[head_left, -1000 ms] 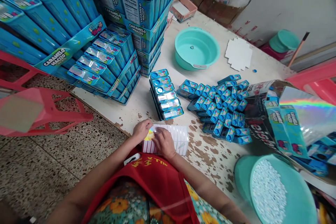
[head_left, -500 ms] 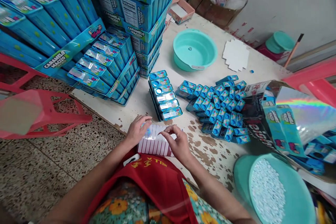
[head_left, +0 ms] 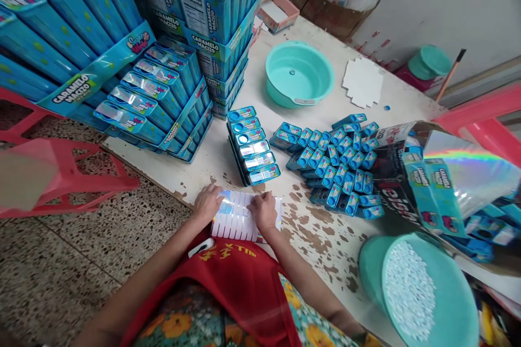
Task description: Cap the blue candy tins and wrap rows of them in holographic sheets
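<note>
A sheet of pale strip stickers (head_left: 233, 223) with dividing lines lies at the table's front edge, close to the red apron. My left hand (head_left: 208, 203) has its fingers closed on the sheet's left edge. Over the right part of the sheet, my right hand (head_left: 264, 211) is closed in a pinch against the strips; what lies between its fingertips is too small to make out. Just beyond the sheet stands a row of blue candy tins (head_left: 254, 149) in a tray, some with shiny strips across their lids.
Many loose blue tins (head_left: 342, 160) stand to the right. Stacked display boxes (head_left: 207, 16) rise at the left. A turquoise basin (head_left: 299, 73) sits behind; a bucket of pale candies (head_left: 409, 287) stands front right. A pink stool (head_left: 69, 173) is beside the table.
My right hand has lowered onto the sheet, its pinch tightening into closed fingers. My left hand has moved slightly left along the sheet's edge. The view has shifted a little.
</note>
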The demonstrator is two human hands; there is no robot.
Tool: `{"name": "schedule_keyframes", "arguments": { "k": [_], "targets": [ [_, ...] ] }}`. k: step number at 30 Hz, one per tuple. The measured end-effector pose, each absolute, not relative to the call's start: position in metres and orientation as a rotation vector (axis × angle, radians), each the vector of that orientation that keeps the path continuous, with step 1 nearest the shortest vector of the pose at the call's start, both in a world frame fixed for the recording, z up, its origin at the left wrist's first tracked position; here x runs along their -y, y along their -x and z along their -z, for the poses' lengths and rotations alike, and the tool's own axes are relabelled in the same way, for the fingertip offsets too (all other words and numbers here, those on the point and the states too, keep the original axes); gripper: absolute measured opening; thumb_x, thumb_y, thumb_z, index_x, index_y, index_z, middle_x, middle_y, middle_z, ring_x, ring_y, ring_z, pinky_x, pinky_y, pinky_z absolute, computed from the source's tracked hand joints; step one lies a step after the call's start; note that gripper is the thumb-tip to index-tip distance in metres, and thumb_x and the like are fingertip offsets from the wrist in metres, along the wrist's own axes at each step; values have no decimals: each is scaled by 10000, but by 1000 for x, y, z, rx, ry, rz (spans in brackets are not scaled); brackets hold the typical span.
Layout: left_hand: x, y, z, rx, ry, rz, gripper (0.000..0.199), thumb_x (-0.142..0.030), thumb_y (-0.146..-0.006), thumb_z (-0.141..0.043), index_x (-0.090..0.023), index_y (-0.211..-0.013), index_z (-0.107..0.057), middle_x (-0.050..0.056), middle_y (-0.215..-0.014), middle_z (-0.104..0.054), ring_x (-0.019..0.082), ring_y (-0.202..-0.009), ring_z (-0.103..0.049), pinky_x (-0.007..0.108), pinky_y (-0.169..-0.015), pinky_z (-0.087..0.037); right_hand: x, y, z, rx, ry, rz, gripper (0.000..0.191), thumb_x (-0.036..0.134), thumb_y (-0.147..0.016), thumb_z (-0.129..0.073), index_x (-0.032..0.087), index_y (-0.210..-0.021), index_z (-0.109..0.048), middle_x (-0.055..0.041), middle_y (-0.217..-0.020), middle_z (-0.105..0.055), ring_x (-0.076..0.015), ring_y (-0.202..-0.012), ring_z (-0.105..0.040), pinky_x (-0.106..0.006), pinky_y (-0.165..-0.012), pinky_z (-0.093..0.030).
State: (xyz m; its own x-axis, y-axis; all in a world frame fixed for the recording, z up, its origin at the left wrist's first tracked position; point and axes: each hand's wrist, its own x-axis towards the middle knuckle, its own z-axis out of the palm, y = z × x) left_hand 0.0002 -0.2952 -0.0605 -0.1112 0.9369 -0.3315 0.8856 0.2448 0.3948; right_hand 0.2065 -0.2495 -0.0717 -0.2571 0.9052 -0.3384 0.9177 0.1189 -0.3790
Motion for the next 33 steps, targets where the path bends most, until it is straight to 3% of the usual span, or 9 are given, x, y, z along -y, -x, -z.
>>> {"name": "schedule_keyframes", "arguments": {
  "k": [4, 6, 10, 14, 22, 27, 30, 33],
  "targets": [
    [292, -1, 64, -2075, -1660, -64, 276, -267, -821, -537, -177, -1079, -574, 103, -1055, -548, 241, -1018, -480, 332, -874, -387, 239, -216, 79, -2234, -2081, 728, 449, 443, -640, -704, 207, -980, -531, -73, -1008, -499, -240, -929, -488, -294, -632, -392],
    [288, -2, 66, -2102, -1610, -76, 211, -231, -820, -519, -168, -1007, -593, 110, -1042, -553, 243, -1023, -486, 332, -871, -386, 235, -222, 81, -2246, -2104, 735, 525, 483, -609, -720, 200, -999, -511, -72, -995, -504, -247, -930, -497, -312, -655, -415],
    [282, 0, 70, -2012, -1328, -261, 175, -166, -823, -457, -156, -916, -605, 91, -911, -619, 216, -902, -565, 307, -783, -418, 240, -228, 71, -2474, -2034, 830, 506, 517, -683, -670, 193, -1039, -513, -77, -988, -522, -246, -944, -504, -352, -753, -445],
    [282, 4, 66, -1927, -1217, -356, 191, -202, -816, -479, -171, -945, -616, 42, -864, -672, 171, -810, -611, 252, -708, -436, 255, -203, 53, -2834, -1651, 889, 456, 477, -819, -546, 219, -1192, -493, -105, -1071, -520, -251, -1007, -492, -393, -843, -441],
    [286, 0, 53, -1913, -1154, -589, 168, -240, -792, -491, -179, -821, -645, 17, -756, -676, 138, -702, -596, 223, -627, -431, 271, -153, 48, -2869, -1376, 815, 508, 380, -852, -530, 157, -1299, -437, -163, -1228, -509, -286, -1065, -470, -444, -881, -426],
    [289, -3, 61, -1970, -1114, -605, 163, -236, -795, -484, -175, -809, -635, 9, -712, -654, 127, -648, -573, 211, -584, -404, 279, -166, 39, -2935, -1249, 828, 350, 305, -846, -550, 168, -1167, -534, -154, -1270, -496, -281, -1092, -465, -438, -883, -411],
    [287, -2, 66, -2026, -1145, -524, 157, -218, -805, -475, -188, -827, -628, 11, -745, -659, 133, -689, -580, 215, -611, -396, 276, -170, 16, -2947, -1240, 882, 165, 291, -879, -500, 181, -945, -603, -117, -1020, -618, -246, -942, -527, -395, -801, -425],
    [285, 1, 64, -2082, -1146, -409, 158, -226, -812, -475, -208, -837, -630, 12, -770, -664, 151, -732, -588, 235, -653, -401, 267, -172, -19, -2924, -1330, 1072, 162, 287, -896, -477, 195, -822, -589, -57, -782, -618, -196, -782, -538, -332, -718, -422]
  ]
}}
